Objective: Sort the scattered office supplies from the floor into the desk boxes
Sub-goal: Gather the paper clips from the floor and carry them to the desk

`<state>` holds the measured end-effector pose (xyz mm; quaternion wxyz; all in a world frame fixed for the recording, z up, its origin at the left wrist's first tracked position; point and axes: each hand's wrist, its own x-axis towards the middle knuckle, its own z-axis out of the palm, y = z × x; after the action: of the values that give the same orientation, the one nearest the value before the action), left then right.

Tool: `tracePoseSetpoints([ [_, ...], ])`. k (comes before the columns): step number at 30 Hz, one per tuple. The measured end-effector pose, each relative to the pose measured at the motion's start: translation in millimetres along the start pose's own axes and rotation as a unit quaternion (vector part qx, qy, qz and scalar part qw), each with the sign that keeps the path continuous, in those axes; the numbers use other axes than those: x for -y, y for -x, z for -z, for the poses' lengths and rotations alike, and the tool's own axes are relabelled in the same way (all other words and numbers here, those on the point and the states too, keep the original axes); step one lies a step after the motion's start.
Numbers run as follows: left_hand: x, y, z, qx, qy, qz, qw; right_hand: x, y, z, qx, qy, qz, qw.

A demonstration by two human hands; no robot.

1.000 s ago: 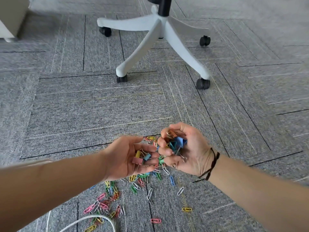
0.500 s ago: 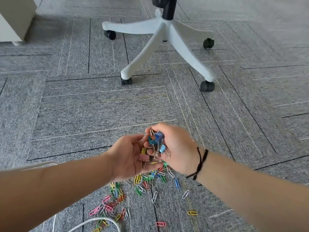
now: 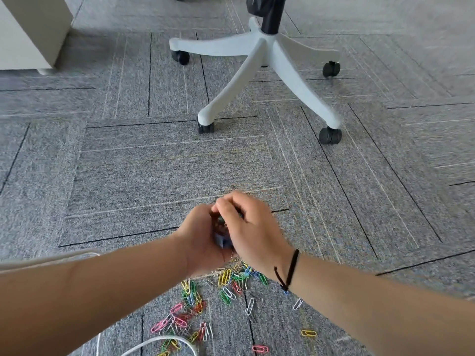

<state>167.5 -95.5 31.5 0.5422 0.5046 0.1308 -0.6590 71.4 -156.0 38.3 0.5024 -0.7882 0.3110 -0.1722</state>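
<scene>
Right hand (image 3: 253, 227) just tipped over onto the cupped left hand (image 3: 203, 242), both now closed around the binder clips (image 3: 222, 241); paper clips (image 3: 190, 304) still litter the carpet (image 3: 154, 176).

chair base (image 3: 259, 51), white cable (image 3: 164, 341), cabinet (image 3: 28, 32)

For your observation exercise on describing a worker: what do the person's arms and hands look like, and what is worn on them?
Both forearms are bare, with no sleeves, gloves, rings or watch in view. The left hand and its wrist carry nothing. Behind the right hand, the wrist wears a thin black cord bracelet, its knotted ends hanging loose on the inner side.
</scene>
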Motion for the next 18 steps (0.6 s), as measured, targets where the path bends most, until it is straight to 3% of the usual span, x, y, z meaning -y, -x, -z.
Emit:
tracePoseSetpoints([
  [4, -6, -1, 5, 0.015, 0.015, -0.002, 1.0, -6, 2, 7, 0.011, 0.019, 0.055, 0.998],
  [7, -9, -2, 12, 0.051, 0.018, 0.007, 0.999, -7, 3, 19, 0.023, -0.045, 0.016, 0.999],
  [11, -11, -5, 23, 0.063, 0.036, 0.017, 0.997, -22, -3, 42, -0.051, 0.006, 0.052, 0.997],
  [15, -11, -9, 29, 0.066, 0.045, 0.014, 0.997, -66, -8, 78, -0.102, 0.041, -0.093, 0.99],
  [18, -12, -10, 31, 0.071, 0.047, 0.01, 0.996, -105, 5, 107, 0.003, 0.097, -0.198, 0.975],
])
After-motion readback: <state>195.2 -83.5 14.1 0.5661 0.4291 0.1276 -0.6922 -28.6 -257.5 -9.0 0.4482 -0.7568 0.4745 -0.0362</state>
